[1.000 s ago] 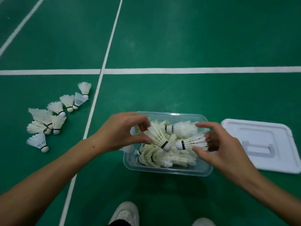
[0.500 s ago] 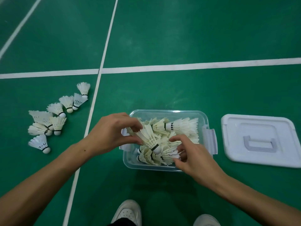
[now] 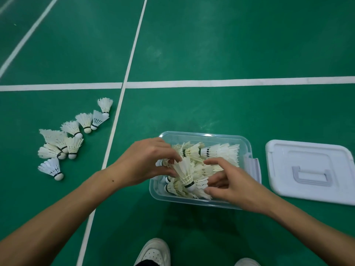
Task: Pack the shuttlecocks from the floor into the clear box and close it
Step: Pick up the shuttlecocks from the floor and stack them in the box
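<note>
Head cam shows the right hand (image 3: 233,186) has dropped from the far side of the clear box (image 3: 201,203) to the near corner, fingers loosely curled on the packed feathers, gripping nothing I can make out. A second ago it pinched a shuttlecock there. Left hand (image 3: 148,162) still pinches one shuttlecock (image 3: 185,172) over the pile. So one more's tucked in, but a cluster (image 3: 65,139) is still on the floor and the lid (image 3: 311,169) lies off to the right.
</note>
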`<state>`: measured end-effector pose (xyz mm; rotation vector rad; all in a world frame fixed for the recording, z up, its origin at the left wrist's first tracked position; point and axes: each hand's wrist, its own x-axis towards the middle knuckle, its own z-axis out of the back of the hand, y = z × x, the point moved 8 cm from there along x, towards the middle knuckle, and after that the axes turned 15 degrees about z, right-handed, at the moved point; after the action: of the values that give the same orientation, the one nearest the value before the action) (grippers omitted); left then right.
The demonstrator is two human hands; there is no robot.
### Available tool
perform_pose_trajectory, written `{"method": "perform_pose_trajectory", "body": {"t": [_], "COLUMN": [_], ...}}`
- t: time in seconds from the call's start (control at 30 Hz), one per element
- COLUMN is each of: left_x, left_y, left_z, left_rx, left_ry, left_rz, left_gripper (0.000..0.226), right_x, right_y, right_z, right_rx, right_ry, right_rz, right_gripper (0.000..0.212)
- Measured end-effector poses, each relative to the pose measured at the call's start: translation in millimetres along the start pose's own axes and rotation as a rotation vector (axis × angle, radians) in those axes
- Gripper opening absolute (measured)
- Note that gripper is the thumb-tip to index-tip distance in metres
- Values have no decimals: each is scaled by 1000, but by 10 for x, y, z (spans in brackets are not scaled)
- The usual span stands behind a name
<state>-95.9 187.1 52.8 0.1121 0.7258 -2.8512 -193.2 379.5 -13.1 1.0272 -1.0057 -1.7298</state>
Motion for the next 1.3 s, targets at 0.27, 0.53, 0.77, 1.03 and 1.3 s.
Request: {"method": "perform_pose_trajectory", "body": {"t": [0.27, 0.53, 0.77, 1.03, 1.3], "left_x": [186, 271, 300, 203, 134], "left_y": [-348, -372, -389, -322, -285], "left_z": [94, 55, 195, 232, 53], "left_rx": [102, -48, 13, -9, -32], "left_ry": [1, 51, -51, -165, -139], "left_rz": [-172, -100, -136, -89, -60], "left_gripper": [28, 29, 19, 19, 17], "right_x": [156, 223, 79, -451, -372], "right_y": [675, 565, 500, 382, 136], "right_z": [420, 341, 406, 671, 403], "right_rx": [-205, -143, -259, -458, -397], "right_ry": [-127, -111, -51, -152, -55], "right_rz": [362, 392, 379, 357, 201], "right_gripper": [61, 73, 66, 68, 75]}}
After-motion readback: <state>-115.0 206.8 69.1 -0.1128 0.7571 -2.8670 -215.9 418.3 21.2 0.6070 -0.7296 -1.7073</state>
